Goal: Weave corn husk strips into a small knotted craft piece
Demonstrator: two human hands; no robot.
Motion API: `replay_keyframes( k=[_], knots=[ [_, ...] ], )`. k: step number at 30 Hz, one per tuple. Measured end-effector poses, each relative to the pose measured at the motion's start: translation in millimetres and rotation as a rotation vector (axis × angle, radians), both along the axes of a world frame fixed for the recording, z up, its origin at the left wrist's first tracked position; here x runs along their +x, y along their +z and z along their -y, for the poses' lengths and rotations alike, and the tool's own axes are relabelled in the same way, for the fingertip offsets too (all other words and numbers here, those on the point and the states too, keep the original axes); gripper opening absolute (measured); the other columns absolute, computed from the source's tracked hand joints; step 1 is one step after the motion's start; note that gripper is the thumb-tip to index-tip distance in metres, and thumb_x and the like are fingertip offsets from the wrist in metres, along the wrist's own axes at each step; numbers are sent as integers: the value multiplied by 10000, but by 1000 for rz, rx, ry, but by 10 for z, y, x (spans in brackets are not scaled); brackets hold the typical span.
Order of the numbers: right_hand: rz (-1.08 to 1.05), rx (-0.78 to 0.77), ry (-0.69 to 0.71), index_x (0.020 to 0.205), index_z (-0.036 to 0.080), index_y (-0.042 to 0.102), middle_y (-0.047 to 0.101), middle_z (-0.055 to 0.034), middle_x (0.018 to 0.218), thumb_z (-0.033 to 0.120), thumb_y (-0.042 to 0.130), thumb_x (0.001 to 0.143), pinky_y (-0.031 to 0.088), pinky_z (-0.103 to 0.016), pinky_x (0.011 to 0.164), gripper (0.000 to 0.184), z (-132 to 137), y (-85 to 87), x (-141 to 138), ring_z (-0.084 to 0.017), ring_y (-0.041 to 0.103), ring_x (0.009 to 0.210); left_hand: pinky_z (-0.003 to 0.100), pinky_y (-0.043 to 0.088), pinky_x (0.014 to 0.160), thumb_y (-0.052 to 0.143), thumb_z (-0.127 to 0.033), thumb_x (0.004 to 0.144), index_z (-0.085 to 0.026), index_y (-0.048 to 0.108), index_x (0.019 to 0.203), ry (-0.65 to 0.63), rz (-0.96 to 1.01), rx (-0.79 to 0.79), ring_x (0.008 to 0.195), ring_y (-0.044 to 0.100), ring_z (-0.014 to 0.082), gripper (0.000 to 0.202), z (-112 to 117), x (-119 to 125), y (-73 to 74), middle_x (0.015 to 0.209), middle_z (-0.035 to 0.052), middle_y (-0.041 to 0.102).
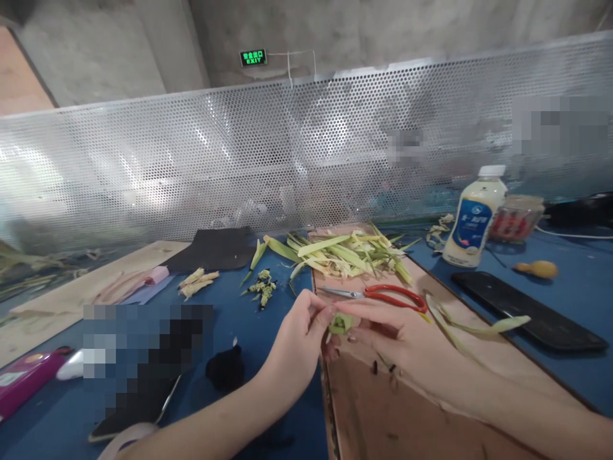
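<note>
Between my two hands, over the edge of a brown board, is a small pale-green folded leaf piece. My left hand pinches its left side with thumb and fingers. On the other side, the fingers of my right hand close around it, hiding part of its shape. Just behind my right hand lie red-handled scissors on the board, blades pointing left. A heap of long green and yellowish leaf strips covers the board's far end.
Left on the blue table are small green woven-looking pieces, pale twisted pieces, a black sheet and a purple-pink object. At right stand a white-capped bottle, a clear jar and a black phone-like slab.
</note>
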State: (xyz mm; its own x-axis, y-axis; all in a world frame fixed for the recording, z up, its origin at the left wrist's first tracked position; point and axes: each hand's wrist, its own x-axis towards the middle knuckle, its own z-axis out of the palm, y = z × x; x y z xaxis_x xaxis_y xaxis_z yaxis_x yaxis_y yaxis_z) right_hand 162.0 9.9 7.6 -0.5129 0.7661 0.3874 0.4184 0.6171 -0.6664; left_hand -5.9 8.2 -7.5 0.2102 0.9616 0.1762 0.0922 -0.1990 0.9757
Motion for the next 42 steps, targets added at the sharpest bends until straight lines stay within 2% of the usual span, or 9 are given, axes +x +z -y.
replay_keyframes(
  k=[8,13,17,21,26,32,37,42],
  knots=[
    [-81,-55,-122,1153,269,554,562,20,1184,137,508,818,434,-342,952,363,97,-6,-79,-165,498,1124,181,345,450,372,-362,877,-200,370,735,74,-79,59,444,400,64,215,31,-2,-26,528,-81,406],
    [-113,-33,-86,1204,211,517,514,-27,1250,113,501,809,379,-305,993,407,162,3,-147,-145,463,1158,195,302,449,372,-384,875,-199,390,748,124,-92,122,413,334,63,224,3,-19,-56,501,-86,375],
    [-162,-36,-79,1224,250,490,493,-25,1271,103,490,813,358,-355,1006,437,173,16,-169,-153,455,1167,201,276,439,395,-383,863,-195,406,747,145,-64,132,407,312,67,222,12,-12,-53,506,-76,389],
    [-126,-33,-87,1190,254,527,501,-17,1263,139,519,808,364,-385,1003,399,173,69,-148,-179,431,1187,206,291,448,422,-390,847,-193,421,737,158,-21,139,418,335,76,226,24,-6,-52,514,-61,410],
    [-102,-73,-113,1226,300,482,484,4,1281,176,517,830,325,-412,1029,416,178,110,-117,-180,416,1198,205,294,439,435,-396,837,-195,418,719,168,-9,135,407,325,72,233,11,-27,-52,513,-65,391],
    [-68,-61,-117,1242,300,463,461,11,1302,185,506,840,326,-371,1035,420,203,90,-98,-156,396,1212,197,296,421,408,-385,853,-200,387,719,139,-27,98,402,325,64,230,12,-39,-19,516,-78,359],
    [-45,-25,-78,1267,296,429,438,-6,1319,138,498,834,351,-396,1015,466,177,69,-64,-175,399,1211,202,318,429,389,-363,866,-205,358,726,116,-26,71,406,363,66,213,-9,-45,3,522,-83,369],
    [-48,-50,18,1290,306,395,376,7,1360,141,499,835,319,-408,1032,494,130,114,-22,-192,344,1246,207,314,441,397,-348,865,-205,358,739,128,-38,92,420,364,73,194,-35,-61,19,514,-86,352]
  ],
)
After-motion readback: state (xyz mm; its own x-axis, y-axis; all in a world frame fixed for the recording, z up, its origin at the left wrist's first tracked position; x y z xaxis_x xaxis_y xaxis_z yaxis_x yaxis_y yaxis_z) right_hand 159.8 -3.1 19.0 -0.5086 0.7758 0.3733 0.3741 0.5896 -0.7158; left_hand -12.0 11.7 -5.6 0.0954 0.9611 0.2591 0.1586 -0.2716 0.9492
